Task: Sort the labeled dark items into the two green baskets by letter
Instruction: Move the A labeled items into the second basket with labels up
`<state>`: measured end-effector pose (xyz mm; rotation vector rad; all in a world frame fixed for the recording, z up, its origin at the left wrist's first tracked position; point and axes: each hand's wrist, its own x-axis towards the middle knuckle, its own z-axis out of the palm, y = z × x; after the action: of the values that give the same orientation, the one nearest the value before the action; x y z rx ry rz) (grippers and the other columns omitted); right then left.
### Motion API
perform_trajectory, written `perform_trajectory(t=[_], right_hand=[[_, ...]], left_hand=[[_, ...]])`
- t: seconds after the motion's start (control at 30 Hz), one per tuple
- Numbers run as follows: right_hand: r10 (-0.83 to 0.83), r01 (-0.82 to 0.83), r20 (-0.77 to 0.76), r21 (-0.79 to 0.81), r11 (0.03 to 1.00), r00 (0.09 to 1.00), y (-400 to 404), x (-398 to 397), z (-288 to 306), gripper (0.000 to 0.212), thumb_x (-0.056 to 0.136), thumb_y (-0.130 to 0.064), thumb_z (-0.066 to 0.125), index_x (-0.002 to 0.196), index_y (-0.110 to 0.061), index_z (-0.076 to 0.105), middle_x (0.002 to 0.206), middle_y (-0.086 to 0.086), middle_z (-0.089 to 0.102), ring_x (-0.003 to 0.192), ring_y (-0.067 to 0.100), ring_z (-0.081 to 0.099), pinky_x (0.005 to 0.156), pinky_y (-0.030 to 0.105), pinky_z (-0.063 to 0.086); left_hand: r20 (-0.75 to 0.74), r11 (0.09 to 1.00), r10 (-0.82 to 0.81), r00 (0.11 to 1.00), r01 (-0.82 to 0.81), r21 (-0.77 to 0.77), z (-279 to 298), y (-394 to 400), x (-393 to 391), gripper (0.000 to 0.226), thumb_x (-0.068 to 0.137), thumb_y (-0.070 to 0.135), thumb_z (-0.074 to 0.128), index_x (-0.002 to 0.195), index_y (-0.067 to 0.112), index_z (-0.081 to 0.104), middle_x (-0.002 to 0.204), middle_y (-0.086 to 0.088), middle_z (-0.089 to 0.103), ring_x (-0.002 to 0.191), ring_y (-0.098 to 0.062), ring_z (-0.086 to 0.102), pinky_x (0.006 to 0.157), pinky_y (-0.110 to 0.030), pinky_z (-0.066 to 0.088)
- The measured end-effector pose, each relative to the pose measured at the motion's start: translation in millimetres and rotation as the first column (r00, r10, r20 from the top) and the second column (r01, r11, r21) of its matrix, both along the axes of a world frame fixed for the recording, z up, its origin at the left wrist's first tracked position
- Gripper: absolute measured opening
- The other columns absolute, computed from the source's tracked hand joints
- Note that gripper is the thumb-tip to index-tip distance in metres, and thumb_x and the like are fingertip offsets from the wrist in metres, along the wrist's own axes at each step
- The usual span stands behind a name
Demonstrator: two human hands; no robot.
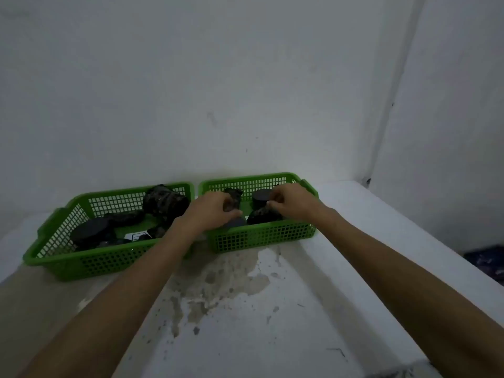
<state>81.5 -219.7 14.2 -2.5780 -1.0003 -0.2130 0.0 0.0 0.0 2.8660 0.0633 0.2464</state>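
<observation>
Two bright green mesh baskets (pixel 90 264) (pixel 261 236) hold black, mottled items (pixel 165 201) on a white, brown-stained surface (pixel 245 309).

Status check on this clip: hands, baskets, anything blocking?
Left hand and right hand both in right basket, on dark items. Left basket holds several. Nothing blocking.

Both bare forearms reach forward — left hand (pixel 210 211) and right hand (pixel 290 199) curled, seemingly gripping.
</observation>
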Motion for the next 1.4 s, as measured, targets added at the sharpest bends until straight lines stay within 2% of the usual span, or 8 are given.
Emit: perform_trajectory(t=[0.4,0.53,0.7,0.83,0.9,1.07,1.2,1.4], right_hand=[[-0.017,0.019,0.046,-0.052,0.998,0.999,5.2,-2.3,-26.1,0.025,0.094,-0.036,0.056,0.104,-0.018,0.071,0.093,0.003,0.073,0.08,0.023,0.068,0.069,0.042,0.059],[-0.023,0.025,0.038,-0.051,0.998,0.999,3.0,-2.8,-29.8,0.025,0.095,-0.036,0.056,0.104,-0.018,0.07,0.093,0.003,0.073,0.079,0.023,0.068,0.068,0.042,0.059],[-0.047,0.048,0.028,-0.022,0.999,0.998,-3.3,-1.7,-25.2,0.025,0.094,-0.037,0.055,0.104,-0.02,0.07,0.093,0.001,0.073,0.082,0.022,0.068,0.069,0.041,0.058],[-0.07,0.07,0.052,0.005,0.998,0.996,-10.0,-0.8,-14.9,0.023,0.093,-0.034,0.056,0.1,-0.017,0.069,0.09,0.002,0.072,0.081,0.022,0.068,0.067,0.038,0.057],[-0.076,0.074,0.061,0.032,0.997,0.995,-12.1,-0.9,-6.4,0.022,0.093,-0.031,0.057,0.101,-0.015,0.069,0.093,0.003,0.073,0.083,0.022,0.067,0.07,0.041,0.058],[-0.052,0.042,0.127,0.08,0.996,0.991,-9.8,-6.2,18.3,0.023,0.094,-0.021,0.053,0.107,-0.011,0.069,0.104,0.008,0.072,0.094,0.027,0.067,0.077,0.042,0.056],[-0.004,-0.02,0.194,0.119,0.993,0.981,-3.5,-19.0,33.7,0.029,0.099,-0.019,0.051,0.123,-0.01,0.064,0.119,0.009,0.068,0.104,0.027,0.064,0.084,0.038,0.052],[0.059,-0.086,0.152,0.177,0.98,0.987,10.5,-43.4,42.6,0.063,0.093,-0.044,0.06,0.147,-0.015,0.043,0.142,0.003,0.05,0.125,0.021,0.054,0.096,0.036,0.046]], left_hand=[[-0.282,0.972,0.231,0.931,-0.209,0.107,-15.1,-21.1,40.6,0.057,0.071,0.069,0.07,0.081,0.014,0.055,0.08,-0.005,0.057,0.077,-0.025,0.059,0.071,-0.036,0.054],[-0.341,0.967,0.245,0.908,-0.254,0.019,-15.5,-24.0,47.6,0.049,0.077,0.056,0.073,0.072,0.012,0.051,0.074,-0.007,0.053,0.07,-0.024,0.056,0.058,-0.032,0.045],[-0.339,0.965,0.237,0.91,-0.261,-0.027,-18.4,-23.5,46.5,0.051,0.075,0.058,0.074,0.078,0.01,0.057,0.08,-0.008,0.057,0.075,-0.025,0.058,0.063,-0.033,0.045],[-0.259,0.956,0.202,0.945,-0.248,-0.159,-2.5,-20.6,41.9,0.055,0.074,0.061,0.072,0.062,0.013,0.047,0.057,-0.003,0.043,0.052,-0.018,0.044,0.05,-0.028,0.033],[-0.207,0.937,0.172,0.963,-0.224,-0.266,13.3,-17.1,36.9,0.054,0.077,0.061,0.068,0.066,0.01,0.057,0.059,-0.004,0.051,0.056,-0.021,0.052,0.054,-0.031,0.043],[-0.116,0.739,0.075,0.99,-0.133,-0.66,52.1,-9.9,19.6,0.045,0.085,0.054,0.058,0.088,0.01,0.068,0.095,-0.015,0.068,0.085,-0.025,0.065,0.08,-0.036,0.055],[-0.104,0.648,0.059,0.993,-0.118,-0.753,69.9,-8.3,5.3,0.051,0.094,0.051,0.044,0.109,0.007,0.066,0.105,-0.016,0.066,0.093,-0.028,0.063,0.087,-0.041,0.053],[-0.103,0.417,0.027,0.994,-0.105,-0.903,74.4,-2.5,-11.0,0.039,0.096,0.048,0.039,0.097,0.014,0.059,0.101,-0.017,0.06,0.092,-0.029,0.058,0.078,-0.041,0.054]])
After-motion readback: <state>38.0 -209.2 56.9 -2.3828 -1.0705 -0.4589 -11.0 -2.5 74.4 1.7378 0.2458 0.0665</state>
